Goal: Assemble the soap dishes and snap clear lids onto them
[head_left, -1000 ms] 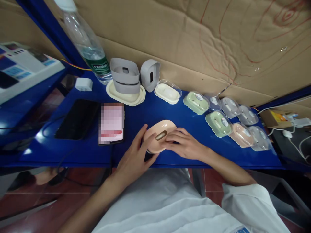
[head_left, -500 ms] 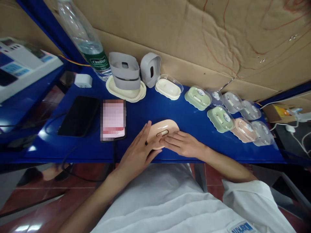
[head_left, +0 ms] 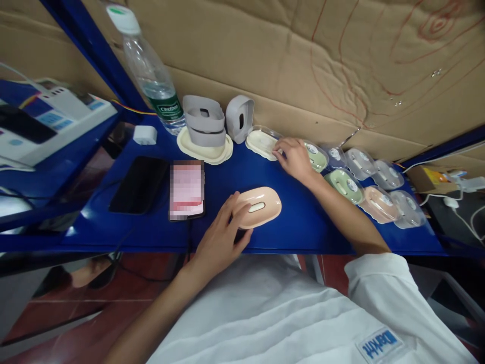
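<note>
My left hand [head_left: 223,227] grips the left end of a peach oval dish [head_left: 267,215], with fingers over its rim and thumb underneath. A small pale bar sits in the slot at the middle of that dish. At the back of the table, my right hand [head_left: 295,157] is at the right end of a cream oval tray [head_left: 259,142], its fingers curled together. What those fingers hold, if anything, I cannot make out. A clear plastic rim shows behind the tray. Partly behind my right hand is a green dish [head_left: 315,155] under a clear cover.
Several covered dishes, including a second green one [head_left: 344,186] and a peach one [head_left: 380,203], stand at the right. Stacked grey holders [head_left: 204,121] rest on a cream tray. Also on the table are a water bottle [head_left: 159,91], white adapter [head_left: 145,134], black phone [head_left: 138,184] and lit phone [head_left: 187,189].
My right hand has let go of the peach dish and moved up to the cream tray at the back. My left hand still holds the peach dish. The view has shifted slightly.
</note>
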The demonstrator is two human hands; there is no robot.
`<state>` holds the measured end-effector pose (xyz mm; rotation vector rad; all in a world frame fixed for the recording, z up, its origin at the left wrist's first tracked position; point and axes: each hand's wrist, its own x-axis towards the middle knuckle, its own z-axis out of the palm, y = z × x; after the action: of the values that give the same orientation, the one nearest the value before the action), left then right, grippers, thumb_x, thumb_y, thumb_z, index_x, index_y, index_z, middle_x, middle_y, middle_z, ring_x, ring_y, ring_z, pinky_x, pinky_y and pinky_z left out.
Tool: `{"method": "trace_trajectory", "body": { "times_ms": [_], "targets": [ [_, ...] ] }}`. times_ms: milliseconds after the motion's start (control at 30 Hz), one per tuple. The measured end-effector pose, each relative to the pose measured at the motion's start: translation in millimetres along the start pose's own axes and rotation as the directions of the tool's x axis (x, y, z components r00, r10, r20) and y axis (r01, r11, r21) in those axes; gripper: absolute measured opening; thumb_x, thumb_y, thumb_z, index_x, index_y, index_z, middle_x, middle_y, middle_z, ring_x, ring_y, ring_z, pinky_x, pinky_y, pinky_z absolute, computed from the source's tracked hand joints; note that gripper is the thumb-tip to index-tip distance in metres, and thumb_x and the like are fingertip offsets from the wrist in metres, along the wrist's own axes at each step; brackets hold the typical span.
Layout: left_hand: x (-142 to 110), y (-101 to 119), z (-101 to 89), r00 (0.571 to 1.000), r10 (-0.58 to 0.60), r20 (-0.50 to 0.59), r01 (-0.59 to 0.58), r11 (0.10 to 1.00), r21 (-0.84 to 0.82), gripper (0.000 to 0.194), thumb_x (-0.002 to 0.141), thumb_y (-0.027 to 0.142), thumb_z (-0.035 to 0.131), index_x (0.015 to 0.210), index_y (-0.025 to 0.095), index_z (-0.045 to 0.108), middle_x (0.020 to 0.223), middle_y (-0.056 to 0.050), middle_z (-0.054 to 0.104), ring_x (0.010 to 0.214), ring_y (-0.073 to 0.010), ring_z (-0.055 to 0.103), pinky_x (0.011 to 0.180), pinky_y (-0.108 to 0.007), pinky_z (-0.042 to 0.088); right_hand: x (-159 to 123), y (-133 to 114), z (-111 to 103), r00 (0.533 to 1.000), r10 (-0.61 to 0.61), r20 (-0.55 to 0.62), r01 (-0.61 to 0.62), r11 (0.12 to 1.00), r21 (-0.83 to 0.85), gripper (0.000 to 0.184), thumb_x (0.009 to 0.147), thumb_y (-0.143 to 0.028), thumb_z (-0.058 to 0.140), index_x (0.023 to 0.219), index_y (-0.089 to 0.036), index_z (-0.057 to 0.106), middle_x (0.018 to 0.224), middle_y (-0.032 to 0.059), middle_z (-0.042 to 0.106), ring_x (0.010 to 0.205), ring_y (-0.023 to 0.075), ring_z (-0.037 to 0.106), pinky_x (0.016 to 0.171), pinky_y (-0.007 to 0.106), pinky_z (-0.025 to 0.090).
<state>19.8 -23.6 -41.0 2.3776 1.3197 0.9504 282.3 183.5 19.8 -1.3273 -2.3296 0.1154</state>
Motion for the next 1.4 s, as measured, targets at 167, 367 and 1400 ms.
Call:
{"method": "trace_trajectory", "body": {
  "times_ms": [167,367,1400],
  "targets": [
    [-1.1,0.8,0.4,0.997,-0.077,0.03,0.079,0.992,-0.093,0.066,0.102,0.02,0.066,0.162,0.024,0.039,0.173,-0.019,0.044,0.162,-0.0332,0.046,0.125,-0.051,0.054,-55.2,-15.2,-23.7,0.968,0.252,0.017,-0.182,0.647,0.741,0.043,0.103,-0.07,0.063,0.104,-0.027,0.067,0.1,0.0048,0.076,0.095,0.025,0.076,0.092,0.045,0.062],
    [-3.0,-1.9,5.9,0.993,-0.114,-0.038,0.108,0.985,-0.135,0.087,0.098,0.024,0.074,0.17,0.028,0.025,0.172,-0.021,0.044,0.156,-0.0363,0.054,0.119,-0.054,0.059,-102.6,-33.2,-10.6,0.824,0.419,0.381,-0.504,0.236,0.831,0.057,0.088,-0.078,0.078,0.107,-0.024,0.073,0.08,-0.0014,0.066,0.063,0.0139,0.062,0.053,0.028,0.054],
    [-1.8,-4.9,-6.1,0.996,-0.092,0.021,0.094,0.98,-0.176,0.071,0.103,0.022,0.071,0.166,0.029,0.039,0.172,-0.017,0.048,0.157,-0.0329,0.053,0.126,-0.053,0.053,-125.7,-48.3,-13.9,0.868,-0.404,0.289,0.286,0.882,0.375,0.073,0.103,-0.04,0.076,0.169,-0.039,0.046,0.185,0.0091,0.026,0.168,0.0369,0.034,0.13,0.064,0.04]
  ]
}}
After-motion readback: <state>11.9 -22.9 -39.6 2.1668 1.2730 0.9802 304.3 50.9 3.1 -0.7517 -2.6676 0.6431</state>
